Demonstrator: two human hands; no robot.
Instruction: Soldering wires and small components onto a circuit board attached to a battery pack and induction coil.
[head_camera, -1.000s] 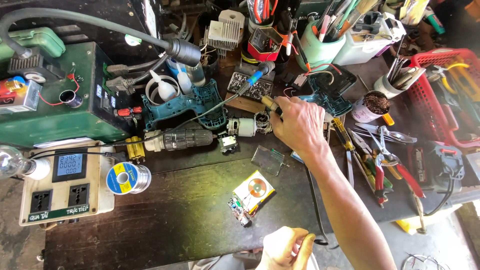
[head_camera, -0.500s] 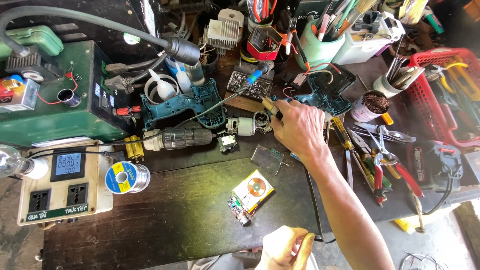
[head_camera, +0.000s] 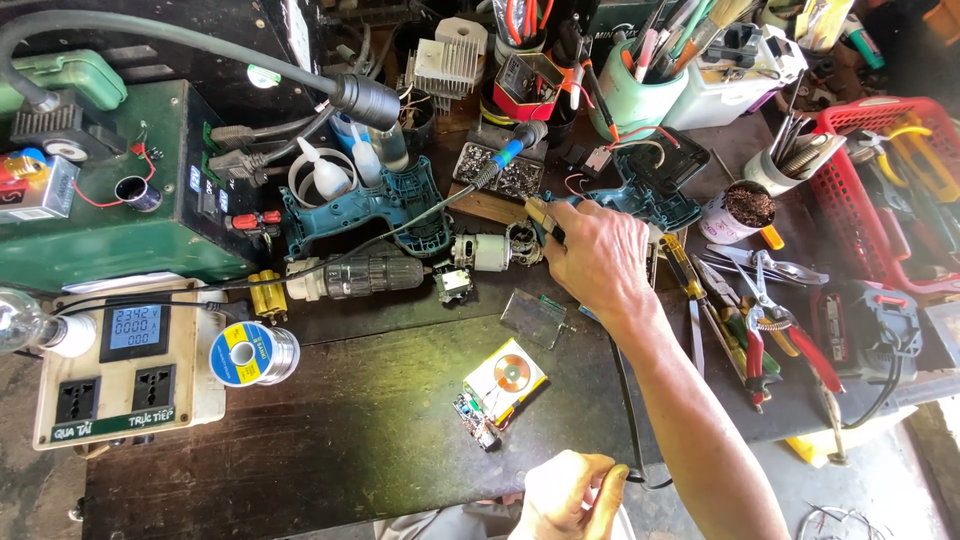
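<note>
Hardly anything has shifted since a second ago: the right hand (head_camera: 598, 262) stays planted at the small electric motor (head_camera: 497, 249), and the left hand (head_camera: 568, 492) remains low at the bench edge. That right hand is closed around a yellow-handled tool (head_camera: 541, 214), its tip at the motor's end; the motor lies between the teal drill housing (head_camera: 372, 212) and the other half-shell (head_camera: 648, 196), just right of the drill chuck (head_camera: 352, 277). The left hand is curled round a thin wire or cord. This looks like work on the motor's terminals, mid-step; the next move calls for a steady tip. The solder spool (head_camera: 252, 353) sits well apart.
</note>
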